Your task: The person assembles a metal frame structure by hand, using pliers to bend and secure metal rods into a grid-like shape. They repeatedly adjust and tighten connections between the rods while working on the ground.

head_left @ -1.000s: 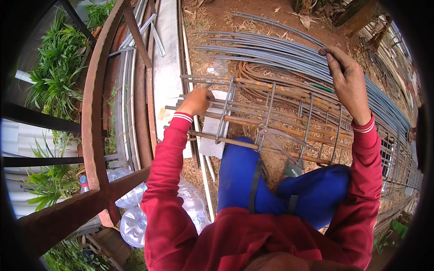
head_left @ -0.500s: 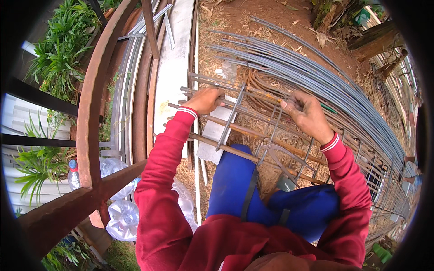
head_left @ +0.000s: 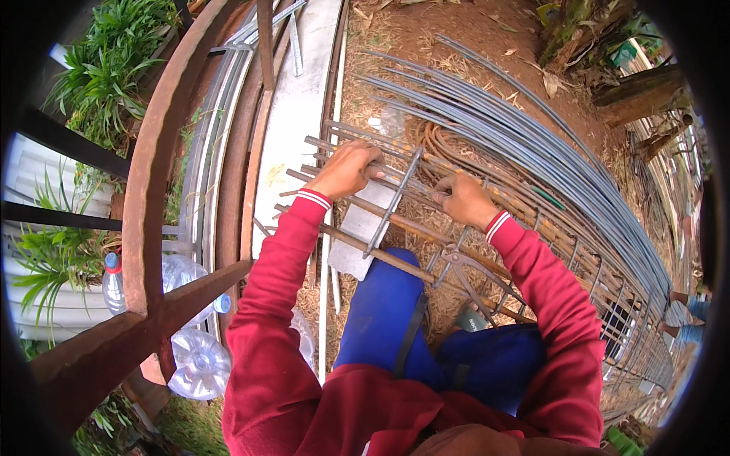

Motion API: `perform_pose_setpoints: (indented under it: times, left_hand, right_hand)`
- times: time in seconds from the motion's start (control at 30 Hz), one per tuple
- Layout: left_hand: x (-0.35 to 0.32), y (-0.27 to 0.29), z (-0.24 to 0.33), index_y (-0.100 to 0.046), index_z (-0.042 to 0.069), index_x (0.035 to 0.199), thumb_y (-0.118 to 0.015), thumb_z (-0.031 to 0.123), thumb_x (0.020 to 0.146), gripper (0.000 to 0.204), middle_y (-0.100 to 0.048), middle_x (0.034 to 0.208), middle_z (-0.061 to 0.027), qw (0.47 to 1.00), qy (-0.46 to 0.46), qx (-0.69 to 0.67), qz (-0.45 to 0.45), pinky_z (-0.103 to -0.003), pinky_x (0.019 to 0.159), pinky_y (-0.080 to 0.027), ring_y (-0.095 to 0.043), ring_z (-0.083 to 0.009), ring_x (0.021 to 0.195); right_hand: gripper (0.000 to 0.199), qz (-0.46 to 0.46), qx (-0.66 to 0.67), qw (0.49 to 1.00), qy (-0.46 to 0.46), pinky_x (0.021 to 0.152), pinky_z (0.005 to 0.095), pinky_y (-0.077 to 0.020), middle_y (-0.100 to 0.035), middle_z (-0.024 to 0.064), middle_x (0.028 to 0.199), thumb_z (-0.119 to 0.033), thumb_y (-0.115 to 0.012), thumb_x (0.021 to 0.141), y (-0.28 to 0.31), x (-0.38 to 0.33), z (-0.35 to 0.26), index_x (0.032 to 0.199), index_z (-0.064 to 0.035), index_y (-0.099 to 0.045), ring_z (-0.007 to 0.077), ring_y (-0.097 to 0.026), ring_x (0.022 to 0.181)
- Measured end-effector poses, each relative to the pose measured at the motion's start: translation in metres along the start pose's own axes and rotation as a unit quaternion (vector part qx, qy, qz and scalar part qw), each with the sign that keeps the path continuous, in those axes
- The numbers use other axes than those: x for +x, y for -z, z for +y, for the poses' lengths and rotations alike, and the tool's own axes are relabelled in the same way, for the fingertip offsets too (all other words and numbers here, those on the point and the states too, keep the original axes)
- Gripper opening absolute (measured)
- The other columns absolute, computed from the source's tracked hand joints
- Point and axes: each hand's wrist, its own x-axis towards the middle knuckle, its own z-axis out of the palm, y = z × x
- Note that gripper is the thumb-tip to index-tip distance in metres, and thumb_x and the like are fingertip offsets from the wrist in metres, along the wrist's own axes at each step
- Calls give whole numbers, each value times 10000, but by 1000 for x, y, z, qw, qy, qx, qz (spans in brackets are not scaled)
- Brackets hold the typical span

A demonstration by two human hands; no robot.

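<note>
Rebar cage [head_left: 417, 227], long and rust-patched

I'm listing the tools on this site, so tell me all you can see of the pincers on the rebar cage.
The pincers look like dull grey-brown metal, with a compact head, a pivot and two long, slim handles. They lie on the near side of the rebar cage, head toward the upper left of the picture, handles spread apart toward the lower right. The head is too small to read closely. No hand touches them.
</note>
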Motion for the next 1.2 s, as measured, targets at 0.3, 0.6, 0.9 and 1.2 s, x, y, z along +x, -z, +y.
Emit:
perform_pose_setpoints:
  times: [0.3, 0.6, 0.9, 1.2]
  left_hand:
    - [-51, -15, 40, -619, -48, 1123, -672, 79, 881, 278, -663, 1046, -230, 933, 253, -21, 255, -430, 798, -504, -645, -384, 905]
    - [-23, -39, 76, -482, -128, 1257, -673, 163, 907, 493, -673, 977, -265, 881, 323, -231, 259, -400, 802, -526, -682, -333, 903]
    - [-24, -52, 87, -521, -83, 1145, -719, 111, 829, 421, -550, 1092, -318, 934, 281, -17, 221, -510, 881, -460, -551, -460, 1056]
    - [-18, -50, 48, -665, 21, 1068, -700, 170, 855, 262, -628, 1115, -166, 976, 64, 92, 187, -508, 1065, -302, -545, -339, 1127]
  right_hand:
    - [312, -1, 23, 999, -37, 797, 415, -516, -705, 236, 899, -257, -739, 860, -3, 1, 3, 1028, 6, -738, 360, -684, 838]
    - [308, 17, 17, 999, -23, 805, 420, -514, -695, 255, 878, -247, -735, 857, -6, -1, 6, 1005, 22, -737, 379, -685, 841]
    - [290, 5, 36, 999, -35, 784, 415, -514, -701, 233, 853, -237, -717, 870, -3, -4, 3, 1009, 17, -735, 355, -684, 800]
    - [242, 28, 27, 998, -50, 768, 412, -516, -689, 226, 800, -227, -721, 866, -7, -5, -1, 981, -16, -750, 352, -682, 782]
